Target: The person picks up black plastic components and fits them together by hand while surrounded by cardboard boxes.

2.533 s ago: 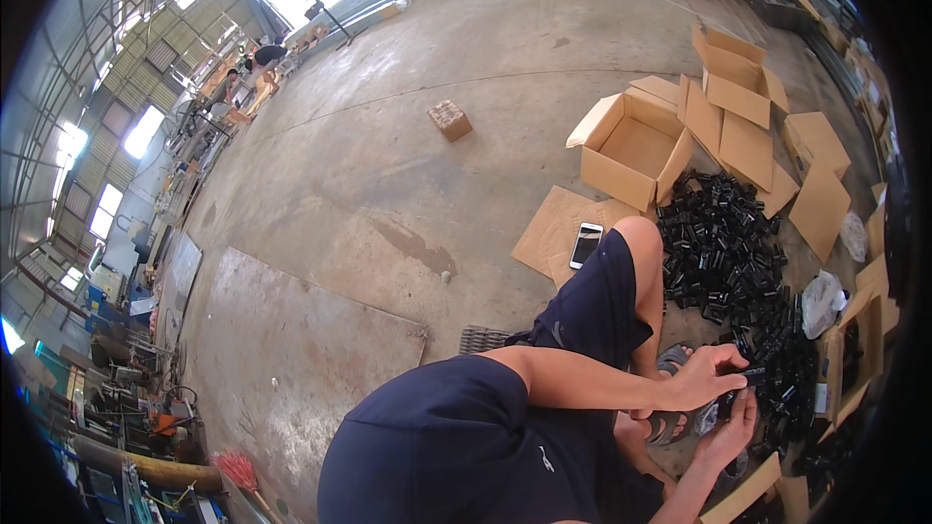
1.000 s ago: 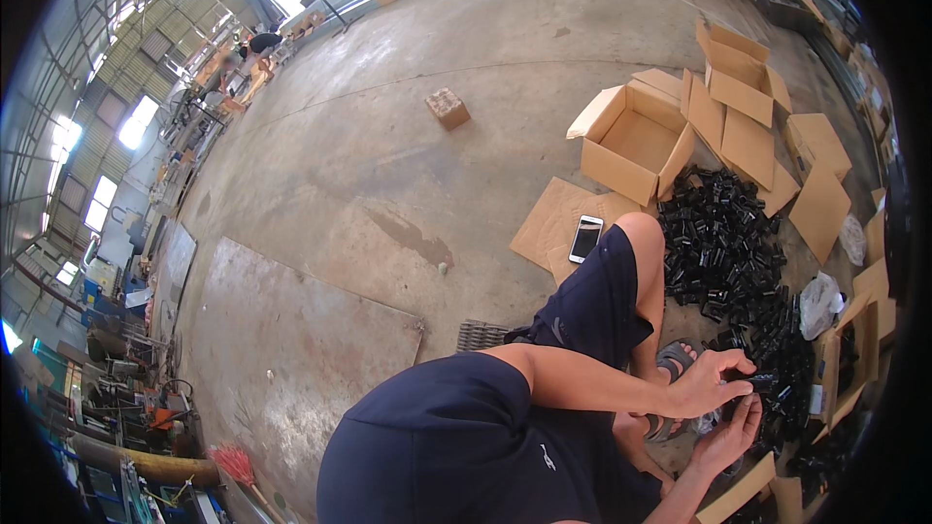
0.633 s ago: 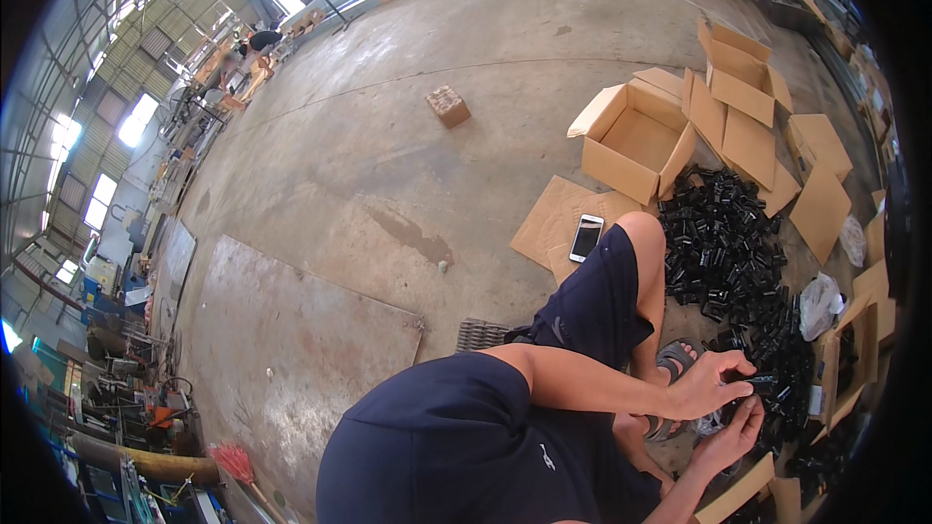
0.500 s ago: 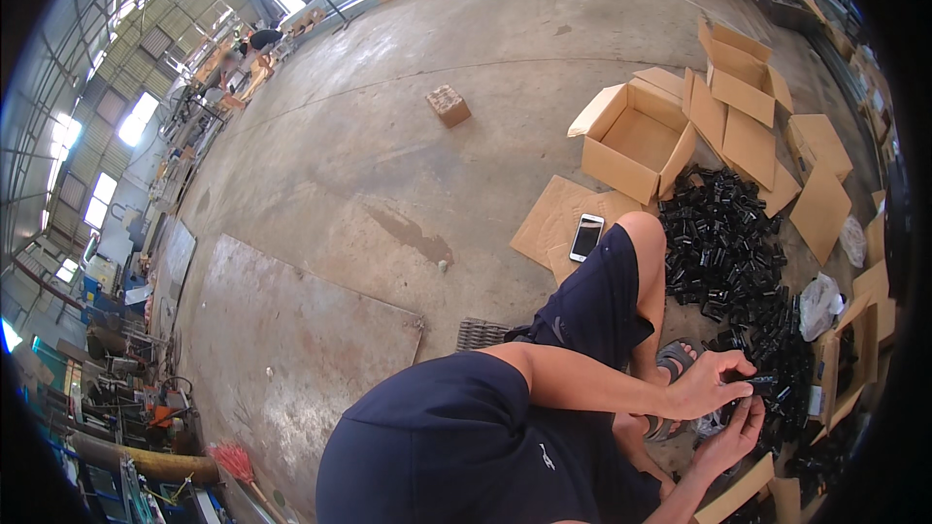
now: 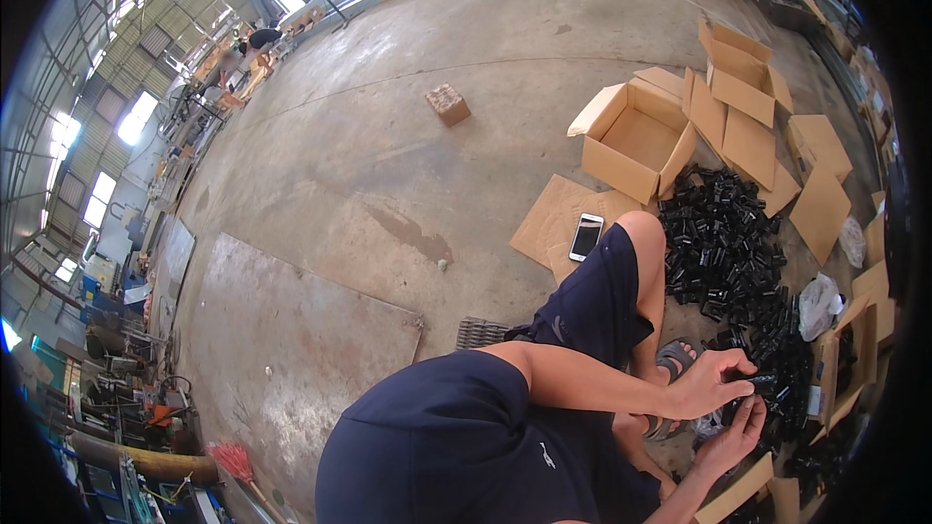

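Observation:
My left hand (image 5: pixel 707 385) is closed, its thumb and fingers pinching a small black part (image 5: pixel 763 385) with a glossy surface. Just below it, my right hand (image 5: pixel 730 439) has its fingertips drawn together at the underside of that part; whether they grip it too or hold something tiny I cannot make out. Both hands are over a big pile of similar black parts (image 5: pixel 723 243), which spreads from the cartons down past my sandalled feet. A bit of clear plastic (image 5: pixel 709 424) shows between my forearms, partly hidden.
Open cartons (image 5: pixel 636 141) and loose flaps stand beyond the pile. A clear plastic bag (image 5: pixel 820 306) lies right of it, beside another open carton (image 5: pixel 854 359). A phone (image 5: pixel 586 237) rests on flat cardboard (image 5: pixel 544 223) near my knee. A small box (image 5: pixel 448 106) sits farther off.
My hands and the black part stay almost in place. In the far background, a bent-over person has shifted slightly.

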A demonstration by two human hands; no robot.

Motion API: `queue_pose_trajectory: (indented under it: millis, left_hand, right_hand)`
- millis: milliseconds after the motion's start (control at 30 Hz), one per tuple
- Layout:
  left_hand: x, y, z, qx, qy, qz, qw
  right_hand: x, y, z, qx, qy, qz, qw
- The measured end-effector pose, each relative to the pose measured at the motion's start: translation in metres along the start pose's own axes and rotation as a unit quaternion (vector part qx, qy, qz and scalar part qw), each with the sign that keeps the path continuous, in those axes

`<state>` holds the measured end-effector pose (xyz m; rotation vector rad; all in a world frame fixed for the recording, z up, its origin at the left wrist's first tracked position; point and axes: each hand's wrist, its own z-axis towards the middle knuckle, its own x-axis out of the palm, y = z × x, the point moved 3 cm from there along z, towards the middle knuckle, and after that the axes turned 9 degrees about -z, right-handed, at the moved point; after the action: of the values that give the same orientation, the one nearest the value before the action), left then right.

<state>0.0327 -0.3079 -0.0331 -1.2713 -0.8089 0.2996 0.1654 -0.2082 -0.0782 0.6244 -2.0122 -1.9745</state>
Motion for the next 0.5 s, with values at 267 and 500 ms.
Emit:
queue_pose_trajectory:
  millis: [267,500]
  left_hand:
    - [0.001,-0.008,0.000,-0.009,0.011,0.017,1.000]
    - [0.003,0.002,0.001,0.009,0.007,-0.009,1.000]
  right_hand:
    - [-0.005,0.010,0.000,-0.102,-0.006,-0.153,0.983]
    - [-0.003,0.011,-0.001,-0.085,-0.016,-0.133,0.987]
